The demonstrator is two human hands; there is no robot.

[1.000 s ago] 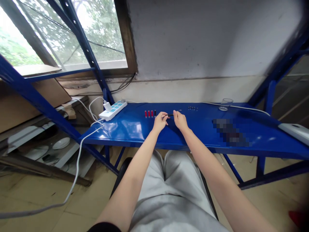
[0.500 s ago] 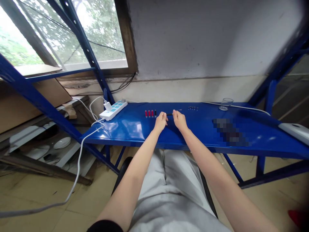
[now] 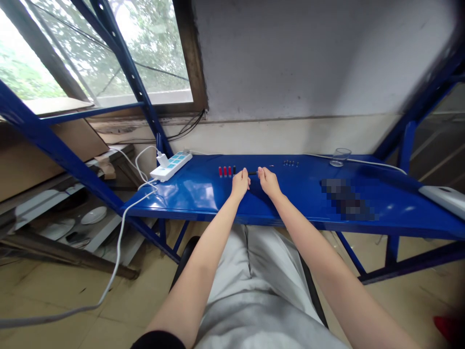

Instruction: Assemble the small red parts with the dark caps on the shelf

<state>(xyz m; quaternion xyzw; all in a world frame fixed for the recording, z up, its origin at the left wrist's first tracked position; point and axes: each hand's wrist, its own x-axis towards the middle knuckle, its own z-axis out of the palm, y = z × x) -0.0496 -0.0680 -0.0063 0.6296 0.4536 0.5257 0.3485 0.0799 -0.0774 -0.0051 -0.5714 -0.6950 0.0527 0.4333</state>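
Over the blue table [image 3: 298,194], a slim black stick-like thing [image 3: 253,173] spans the gap between my two hands; its exact kind is too small to make out. My left hand [image 3: 240,184] is closed around its left end. The fingers of my right hand [image 3: 268,180] pinch the other end. Just left of my left hand, several small red cylinders [image 3: 224,171] with pale ends line up beside a black cylinder [image 3: 234,169]. Beyond my right hand lies a tiny thin piece [image 3: 271,166], with several small dark pieces [image 3: 290,163] in a row farther right.
A white power strip [image 3: 170,167] with a plug and cable sits at the table's left end. To the right are a clear glass [image 3: 340,157], a blurred-out dark object [image 3: 348,201] and a white object [image 3: 445,198]. A blue post [image 3: 134,82] rises at left.
My hands have drawn slightly apart, the left shifting a little left and the right a touch lower, so the gap between them is wider. Both keep hold of the black stick-like thing.
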